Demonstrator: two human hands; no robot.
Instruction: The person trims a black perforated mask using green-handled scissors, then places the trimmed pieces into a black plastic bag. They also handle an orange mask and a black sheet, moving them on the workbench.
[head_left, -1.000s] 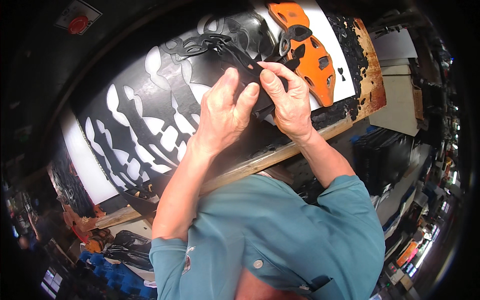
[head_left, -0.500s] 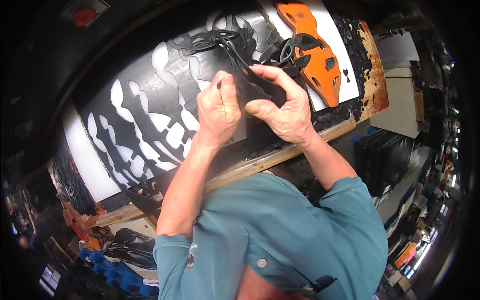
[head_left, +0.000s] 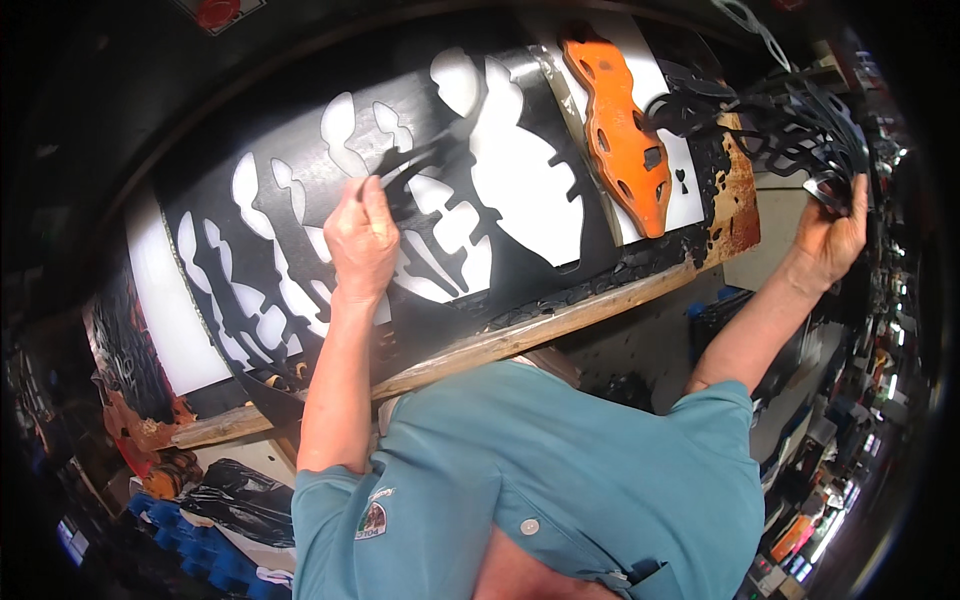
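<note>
My left hand (head_left: 362,240) is closed over the black sheet, with a small black cut piece (head_left: 422,160), smeared by motion, at its fingertips. My right hand (head_left: 835,240) is stretched far out to the right. Its fingers grip a bunch of black cut-out pieces (head_left: 800,130), which trail loosely up and to the left. Beneath the left hand lies the black sheet (head_left: 300,130), with several curved openings that show the white board. An orange cutting die (head_left: 622,120) with slots in it rests on the white board between my hands.
A wooden rail (head_left: 560,325) runs along the table's near edge. Black scraps (head_left: 600,272) lie in the gap behind it. The white board (head_left: 185,330) shows at the left. Below the table at left are a black plastic bag (head_left: 240,490) and blue foam-like pieces (head_left: 175,545).
My hands have moved apart. The right one swung far right with the bunch of black pieces, and the left shifted left. The sheet's openings beside the die now show white.
</note>
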